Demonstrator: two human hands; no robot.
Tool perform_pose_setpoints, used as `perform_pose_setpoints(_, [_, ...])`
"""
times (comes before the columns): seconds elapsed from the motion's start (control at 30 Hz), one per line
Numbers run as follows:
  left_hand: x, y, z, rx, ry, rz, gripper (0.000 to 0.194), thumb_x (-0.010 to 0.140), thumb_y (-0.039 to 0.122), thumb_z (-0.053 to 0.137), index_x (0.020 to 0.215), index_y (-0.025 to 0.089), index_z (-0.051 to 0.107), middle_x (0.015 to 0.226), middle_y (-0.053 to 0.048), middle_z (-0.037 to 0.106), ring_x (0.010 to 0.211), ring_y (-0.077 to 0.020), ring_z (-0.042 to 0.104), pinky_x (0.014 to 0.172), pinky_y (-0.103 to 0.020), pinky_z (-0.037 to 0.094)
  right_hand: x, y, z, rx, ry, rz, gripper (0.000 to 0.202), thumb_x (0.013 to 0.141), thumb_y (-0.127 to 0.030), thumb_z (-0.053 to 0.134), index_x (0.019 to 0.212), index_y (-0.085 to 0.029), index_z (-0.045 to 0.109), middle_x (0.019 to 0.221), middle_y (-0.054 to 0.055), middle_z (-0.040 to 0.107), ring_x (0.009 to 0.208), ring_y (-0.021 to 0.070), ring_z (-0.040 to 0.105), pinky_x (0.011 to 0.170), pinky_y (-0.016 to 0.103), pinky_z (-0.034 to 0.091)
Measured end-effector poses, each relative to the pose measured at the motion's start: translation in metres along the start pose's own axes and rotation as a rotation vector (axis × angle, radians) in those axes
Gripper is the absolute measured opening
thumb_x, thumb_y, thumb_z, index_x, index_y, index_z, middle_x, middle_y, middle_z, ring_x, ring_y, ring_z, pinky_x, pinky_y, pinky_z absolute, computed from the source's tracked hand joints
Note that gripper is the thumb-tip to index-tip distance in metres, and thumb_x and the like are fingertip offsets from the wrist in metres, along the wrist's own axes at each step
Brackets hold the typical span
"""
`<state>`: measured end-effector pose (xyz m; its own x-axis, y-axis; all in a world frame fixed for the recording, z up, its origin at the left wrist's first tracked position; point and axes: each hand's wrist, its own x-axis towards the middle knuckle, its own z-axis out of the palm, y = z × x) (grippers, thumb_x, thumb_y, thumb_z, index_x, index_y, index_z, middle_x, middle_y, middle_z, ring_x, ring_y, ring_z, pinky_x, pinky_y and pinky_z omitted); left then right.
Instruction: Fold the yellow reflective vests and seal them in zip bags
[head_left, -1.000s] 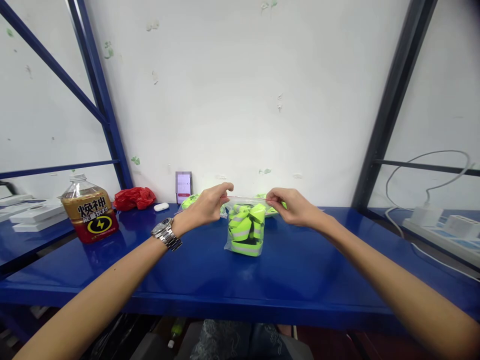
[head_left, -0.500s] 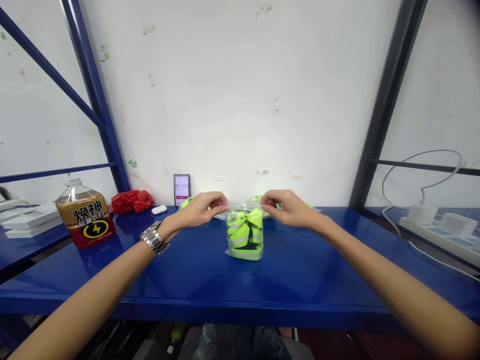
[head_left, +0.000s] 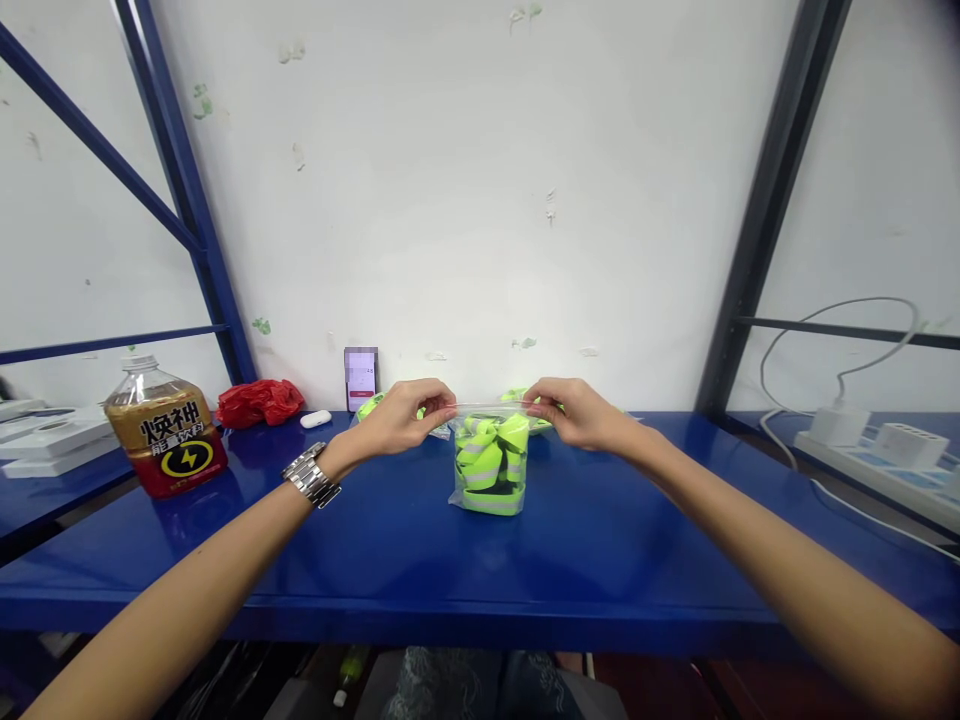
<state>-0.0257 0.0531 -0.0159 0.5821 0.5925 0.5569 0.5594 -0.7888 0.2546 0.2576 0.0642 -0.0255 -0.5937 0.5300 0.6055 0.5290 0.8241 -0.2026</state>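
Observation:
A clear plastic bag [head_left: 489, 470] with folded neon-yellow reflective straps inside stands upright at the middle of the blue table [head_left: 390, 560]. My left hand [head_left: 412, 412] pinches the bag's top edge at its left corner, thumb against fingers. At the right corner, my right hand [head_left: 566, 412] pinches the same edge, so the top is stretched straight between both hands. A metal watch [head_left: 312, 475] is on my left wrist. Behind the hands lie more neon-yellow pieces [head_left: 367, 405], partly hidden.
On the left stand a large drink bottle [head_left: 166, 430], a red plastic bag [head_left: 259, 402] and a small white case [head_left: 316, 419]. A phone [head_left: 361, 380] leans on the wall. White boxes [head_left: 56, 440] lie far left. A power strip [head_left: 885, 465] with chargers and cables sits right.
The bag's top edge is now pulled flatter and tauter between my hands. Both hands keep their pinch in nearly the same place, and the view has shifted very slightly.

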Motion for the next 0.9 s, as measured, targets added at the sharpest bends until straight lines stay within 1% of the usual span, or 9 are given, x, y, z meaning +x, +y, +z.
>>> perform_pose_setpoints(0.17, [0.000, 0.001, 0.000, -0.068, -0.018, -0.032, 0.017, 0.089, 0.033, 0.054, 0.087, 0.016, 0.059, 0.078, -0.001, 0.059, 0.068, -0.0111, 0.050, 0.062, -0.024, 0.040, -0.001, -0.003, -0.001, 0.017, 0.003, -0.005, 0.012, 0.084, -0.016, 0.049, 0.081, -0.016, 0.060, 0.073, 0.004, 0.060, 0.060, 0.0121, 0.049, 0.055, 0.023, 0.036])
perform_pose_setpoints(0.33, [0.000, 0.002, 0.002, -0.133, -0.039, -0.062, 0.018, 0.089, 0.034, 0.053, 0.086, 0.016, 0.057, 0.071, 0.000, 0.054, 0.064, -0.0106, 0.047, 0.057, -0.023, 0.037, -0.003, -0.007, -0.002, 0.030, 0.007, 0.012, 0.008, 0.083, -0.018, 0.051, 0.078, -0.016, 0.057, 0.064, 0.000, 0.054, 0.055, 0.0106, 0.043, 0.052, 0.023, 0.032])
perform_pose_setpoints(0.5, [0.000, 0.003, 0.002, -0.045, -0.043, -0.038, 0.018, 0.090, 0.032, 0.051, 0.084, 0.017, 0.056, 0.069, 0.001, 0.052, 0.059, -0.0095, 0.043, 0.054, -0.023, 0.034, -0.004, -0.011, 0.000, 0.034, 0.020, 0.032, 0.012, 0.085, -0.021, 0.051, 0.074, -0.017, 0.054, 0.057, -0.003, 0.048, 0.051, 0.0095, 0.038, 0.051, 0.023, 0.030])
perform_pose_setpoints(0.57, [0.001, 0.004, 0.001, 0.001, -0.036, -0.023, 0.016, 0.090, 0.030, 0.051, 0.082, 0.016, 0.057, 0.069, 0.001, 0.053, 0.060, -0.0095, 0.044, 0.055, -0.023, 0.035, -0.005, -0.011, 0.000, 0.042, 0.024, 0.035, 0.013, 0.085, -0.022, 0.051, 0.074, -0.016, 0.055, 0.057, -0.003, 0.048, 0.051, 0.0096, 0.039, 0.051, 0.023, 0.031])
perform_pose_setpoints(0.67, [0.000, 0.006, 0.000, 0.012, -0.040, -0.004, 0.016, 0.090, 0.028, 0.050, 0.083, 0.016, 0.057, 0.072, 0.000, 0.056, 0.063, -0.0102, 0.047, 0.059, -0.024, 0.037, -0.005, -0.012, -0.002, 0.076, 0.010, 0.045, 0.014, 0.085, -0.024, 0.052, 0.077, -0.016, 0.059, 0.060, -0.001, 0.053, 0.054, 0.0106, 0.044, 0.053, 0.024, 0.033])
perform_pose_setpoints(0.83, [-0.001, 0.012, -0.001, -0.042, -0.065, -0.014, 0.019, 0.089, 0.033, 0.051, 0.097, 0.017, 0.059, 0.078, -0.002, 0.060, 0.068, -0.0120, 0.051, 0.062, -0.025, 0.041, -0.004, -0.018, -0.008, 0.135, -0.033, 0.046, 0.014, 0.084, -0.026, 0.055, 0.081, -0.015, 0.064, 0.067, 0.003, 0.060, 0.058, 0.0123, 0.051, 0.056, 0.025, 0.038])
perform_pose_setpoints(0.9, [0.000, 0.015, -0.001, -0.044, -0.068, -0.012, 0.019, 0.089, 0.033, 0.051, 0.096, 0.017, 0.059, 0.079, -0.002, 0.060, 0.069, -0.0121, 0.051, 0.062, -0.025, 0.041, -0.003, -0.020, -0.009, 0.145, -0.038, 0.040, 0.015, 0.084, -0.028, 0.056, 0.081, -0.015, 0.064, 0.069, 0.004, 0.061, 0.060, 0.0127, 0.053, 0.057, 0.025, 0.040])
